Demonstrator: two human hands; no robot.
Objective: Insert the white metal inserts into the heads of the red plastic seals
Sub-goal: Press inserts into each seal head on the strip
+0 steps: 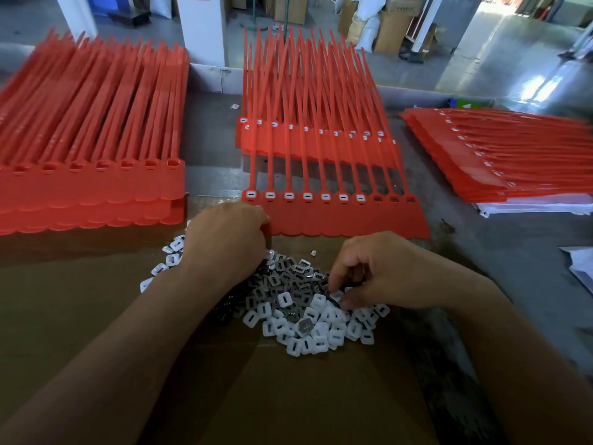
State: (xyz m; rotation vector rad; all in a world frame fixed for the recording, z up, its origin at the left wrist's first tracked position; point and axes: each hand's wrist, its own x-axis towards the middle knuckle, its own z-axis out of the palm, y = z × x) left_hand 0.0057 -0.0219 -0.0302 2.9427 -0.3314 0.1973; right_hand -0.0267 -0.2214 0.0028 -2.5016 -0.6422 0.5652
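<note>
On the cardboard (288, 396), inserts (308, 316) lie heaped, small, light, prob. slippery; right hand (382, 271) pinches one by its edges; left hand (227, 239) grips the stiff-ish seal strip (346, 220) at its corner; three heads (394, 198) unfilled.

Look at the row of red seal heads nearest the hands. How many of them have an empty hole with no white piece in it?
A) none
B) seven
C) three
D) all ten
C: on the front strip of red plastic seals, the three rightmost heads show bare red holes, while the seven to their left hold white metal inserts.
</note>
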